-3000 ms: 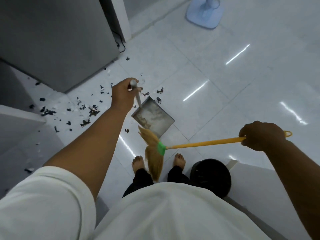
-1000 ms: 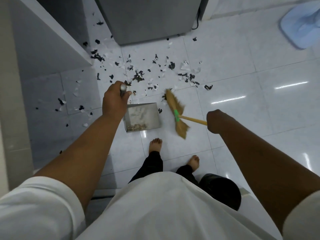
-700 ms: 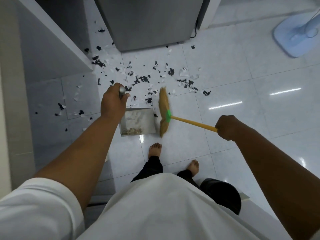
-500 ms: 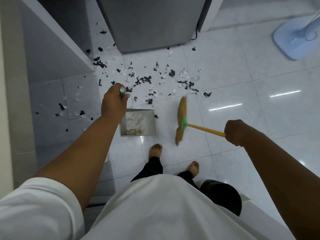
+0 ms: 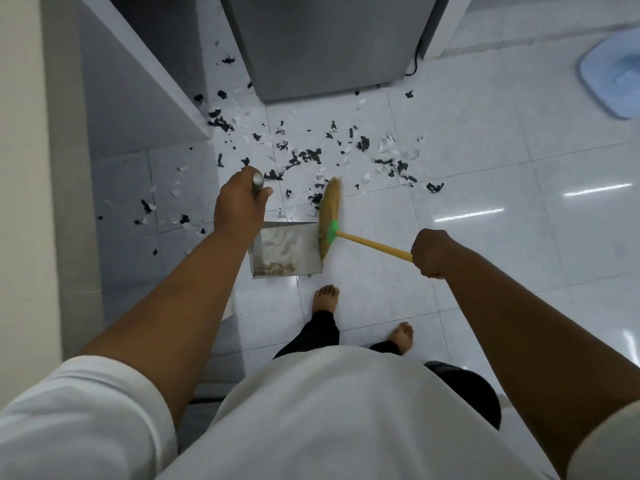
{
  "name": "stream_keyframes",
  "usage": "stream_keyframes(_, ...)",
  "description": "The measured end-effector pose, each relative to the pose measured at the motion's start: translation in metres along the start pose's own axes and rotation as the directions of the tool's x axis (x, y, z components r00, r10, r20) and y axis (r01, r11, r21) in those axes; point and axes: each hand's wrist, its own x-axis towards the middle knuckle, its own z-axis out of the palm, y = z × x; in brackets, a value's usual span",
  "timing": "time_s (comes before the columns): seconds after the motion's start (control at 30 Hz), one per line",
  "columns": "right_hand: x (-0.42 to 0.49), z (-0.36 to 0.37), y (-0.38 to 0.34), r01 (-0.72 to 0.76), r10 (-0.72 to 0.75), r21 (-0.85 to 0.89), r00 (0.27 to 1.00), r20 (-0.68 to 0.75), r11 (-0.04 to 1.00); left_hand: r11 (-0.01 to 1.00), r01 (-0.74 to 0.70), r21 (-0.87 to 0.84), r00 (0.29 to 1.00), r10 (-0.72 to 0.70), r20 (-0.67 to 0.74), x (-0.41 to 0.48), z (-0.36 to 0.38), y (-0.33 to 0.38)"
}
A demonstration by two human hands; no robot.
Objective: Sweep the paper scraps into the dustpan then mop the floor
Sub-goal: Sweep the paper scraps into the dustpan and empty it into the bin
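Left hand (image 5: 239, 206) clamped on upright metal handle (image 5: 257, 183), pinning dustpan (image 5: 285, 249) flat on floor (image 5: 485, 161) so open edge faces litter. Right hand (image 5: 431, 252) wrapped round yellow stick of broom (image 5: 330, 216), held low, bristles laid against pan's right side, tip reaching into nearest scraps: placed to rake sideways into pan. Paper scraps (image 5: 311, 157), black and white, spread over tiles beyond pan, from grey cabinet (image 5: 325, 43) to left partition; only few crumbs inside pan. Sweeping barely begun, judging by spread; no mop in view.
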Motion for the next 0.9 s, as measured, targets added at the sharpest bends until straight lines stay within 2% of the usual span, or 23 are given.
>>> stream_keyframes(0.07, -0.008, -0.012, 0.009, -0.009, 0.009, -0.002, 1.000, -0.014, 1.000, 1.000, 0.009, -0.013, 1.000, -0.009, -0.001, 0.003, -0.002, 0.001)
stream_keyframes(0.23, -0.033, -0.021, 0.061, -0.098, 0.112, 0.179, 0.991, -0.067, 0.979, 0.999, -0.049, -0.022, 0.999, 0.049, 0.015, 0.009, 0.007, 0.017)
stream_keyframes(0.4, -0.041, -0.012, 0.142, -0.236, 0.243, 0.185, 0.970, -0.017, 0.954, 0.996, -0.060, -0.062, 0.996, 0.064, 0.060, 0.020, 0.033, 0.050)
stream_keyframes(0.53, -0.030, -0.009, 0.222, -0.300, 0.346, 0.346, 0.935, -0.080, 0.889, 0.993, -0.063, -0.099, 0.995, 0.070, 0.069, 0.032, 0.062, 0.086)
stream_keyframes(0.63, -0.015, -0.014, 0.280, -0.322, 0.381, 0.349, 0.918, -0.112, 0.880, 0.993, -0.072, -0.093, 0.995, 0.078, 0.069, 0.038, 0.087, 0.114)
stream_keyframes(0.77, 0.013, -0.025, 0.343, -0.382, 0.418, 0.291, 0.906, -0.072, 0.877, 0.994, -0.056, -0.092, 0.994, 0.064, 0.088, 0.042, 0.120, 0.151)
stream_keyframes(0.9, 0.047, -0.040, 0.373, -0.338, 0.378, 0.255, 0.917, -0.128, 0.906, 0.991, -0.056, -0.119, 0.996, 0.064, 0.062, 0.043, 0.148, 0.185)
